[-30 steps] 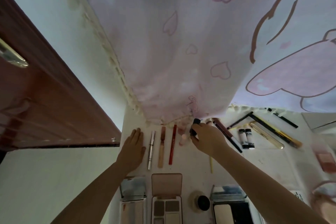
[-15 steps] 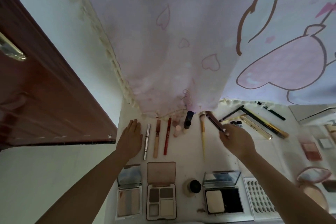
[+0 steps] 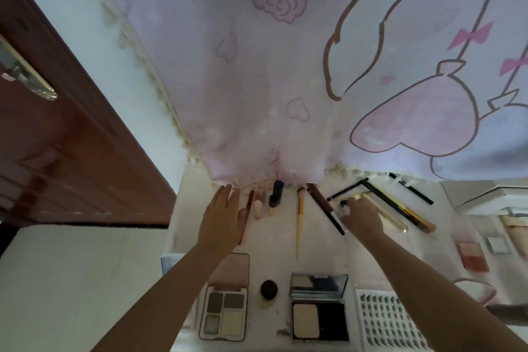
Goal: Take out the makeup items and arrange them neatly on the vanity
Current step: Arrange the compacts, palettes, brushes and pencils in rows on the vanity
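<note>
Reaching right hand [image 3: 361, 216] into the messy pens, fingers pinching a small white tube [image 3: 344, 208] | left hand [image 3: 221, 220] lying flat, fingers straight, on the vanity [image 3: 285, 240] | palettes and brush [image 3: 300, 220] looking lined up already | slanted pencils [image 3: 400, 206] are waiting

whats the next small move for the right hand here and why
Probably lift the small tubes the right hand is closing on and set them upright beside the dark bottle. They sit among the slanted pencils, while the items left of the brush already form a row.
</note>
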Demonstrator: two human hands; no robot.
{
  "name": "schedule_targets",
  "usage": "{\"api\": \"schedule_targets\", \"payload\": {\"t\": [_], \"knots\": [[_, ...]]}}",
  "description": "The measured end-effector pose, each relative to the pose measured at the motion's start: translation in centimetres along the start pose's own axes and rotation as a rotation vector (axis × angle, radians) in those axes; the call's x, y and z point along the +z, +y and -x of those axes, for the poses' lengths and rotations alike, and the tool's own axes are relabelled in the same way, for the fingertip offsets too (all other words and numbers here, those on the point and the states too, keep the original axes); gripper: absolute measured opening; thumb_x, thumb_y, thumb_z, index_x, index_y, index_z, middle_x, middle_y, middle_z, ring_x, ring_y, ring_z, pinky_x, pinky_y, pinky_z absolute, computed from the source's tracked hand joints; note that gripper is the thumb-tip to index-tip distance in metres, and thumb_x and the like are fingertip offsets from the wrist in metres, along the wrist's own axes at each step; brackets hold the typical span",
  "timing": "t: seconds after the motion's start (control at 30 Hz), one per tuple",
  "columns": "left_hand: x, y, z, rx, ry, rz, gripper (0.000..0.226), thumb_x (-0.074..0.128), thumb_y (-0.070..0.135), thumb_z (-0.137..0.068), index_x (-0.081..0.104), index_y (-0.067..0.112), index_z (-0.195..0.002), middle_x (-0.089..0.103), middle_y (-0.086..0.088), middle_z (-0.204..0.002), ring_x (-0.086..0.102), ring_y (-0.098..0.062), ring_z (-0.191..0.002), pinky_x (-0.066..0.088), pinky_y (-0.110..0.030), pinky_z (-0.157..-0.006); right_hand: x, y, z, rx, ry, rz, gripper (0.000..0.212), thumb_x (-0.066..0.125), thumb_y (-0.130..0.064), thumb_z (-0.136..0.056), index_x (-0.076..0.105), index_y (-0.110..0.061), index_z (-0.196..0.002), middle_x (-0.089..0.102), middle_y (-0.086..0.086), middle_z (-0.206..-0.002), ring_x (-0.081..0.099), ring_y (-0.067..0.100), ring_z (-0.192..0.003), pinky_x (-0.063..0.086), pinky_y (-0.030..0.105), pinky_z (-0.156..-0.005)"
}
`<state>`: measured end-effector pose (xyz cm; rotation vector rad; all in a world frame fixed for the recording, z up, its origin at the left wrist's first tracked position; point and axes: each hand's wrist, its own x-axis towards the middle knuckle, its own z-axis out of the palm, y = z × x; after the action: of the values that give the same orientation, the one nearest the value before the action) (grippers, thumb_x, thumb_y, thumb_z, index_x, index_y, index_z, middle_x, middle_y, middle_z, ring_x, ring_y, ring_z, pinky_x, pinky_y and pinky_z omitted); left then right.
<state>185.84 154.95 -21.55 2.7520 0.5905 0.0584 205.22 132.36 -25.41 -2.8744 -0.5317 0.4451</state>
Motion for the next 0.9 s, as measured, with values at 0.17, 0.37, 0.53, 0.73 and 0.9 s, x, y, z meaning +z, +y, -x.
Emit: {"api": "schedule_targets", "payload": {"t": [0.17,0.37,0.53,0.73,0.9], "knots": [[-1.5,3.1,1.1,0.074,0.21,0.032,0.043,0.014,0.037,-0.1,0.046,0.009,-0.107,0.068,-0.017,-0.097,0.065,-0.03,-0.09,0.054,-0.032,-0.075,-0.2,-0.1,0.0,-0.005,-0.033,0.055,0.029,0.048,-0.029,-0.091,0.052,-0.009,-0.111,0.064,0.009,-0.1,0.061,0.024,-0.093,0.049,0.03,-0.068],[-2.0,9.1,0.1,0.052,0.114,0.183,0.031,0.051,0.014,-0.09,0.051,0.008,-0.12,0.06,-0.009,-0.11,0.057,-0.022,-0.099,0.046,-0.025,-0.089,-5.0,0.5,0.4,-0.197,-0.041,-0.202,0.016,0.054,-0.017,-0.088,0.051,-0.004,-0.097,0.058,0.009,-0.088,0.055,0.02,-0.078,0.035,0.019,-0.061],[-1.8,15.9,-1.4,0.037,-0.112,0.219,0.063,0.052,0.029,-0.092,0.02,0.017,-0.144,0.031,0.001,-0.146,0.033,-0.015,-0.133,0.029,-0.027,-0.108,-12.0,0.9,3.5,-0.406,-0.052,-0.545,0.015,0.048,-0.017,-0.094,0.059,-0.016,-0.082,0.056,-0.002,-0.062,0.052,0.007,-0.05,0.039,0.007,-0.049],[-1.9,21.4,-1.9,0.14,-0.049,0.391,0.03,0.04,0.027,-0.097,0.046,0.013,-0.123,0.052,0.0,-0.091,0.048,-0.014,-0.078,0.043,-0.026,-0.076,-15.1,1.6,5.7,-0.469,0.128,-0.53,0.015,0.039,-0.013,-0.097,0.051,-0.012,-0.087,0.052,0.003,-0.068,0.045,0.015,-0.056,0.036,0.015,-0.052],[-3.1,22.7,-2.6,0.23,0.123,0.455,0.023,0.032,0.027,-0.099,0.047,0.009,-0.098,0.037,0.007,-0.075,0.036,-0.008,-0.064,0.03,-0.017,-0.058,-16.8,1.1,5.3,-0.28,0.058,-0.795,0.021,0.031,-0.008,-0.095,0.05,-0.007,-0.085,0.043,0.0,-0.061,0.036,0.012,-0.053,0.029,0.019,-0.047]]}}
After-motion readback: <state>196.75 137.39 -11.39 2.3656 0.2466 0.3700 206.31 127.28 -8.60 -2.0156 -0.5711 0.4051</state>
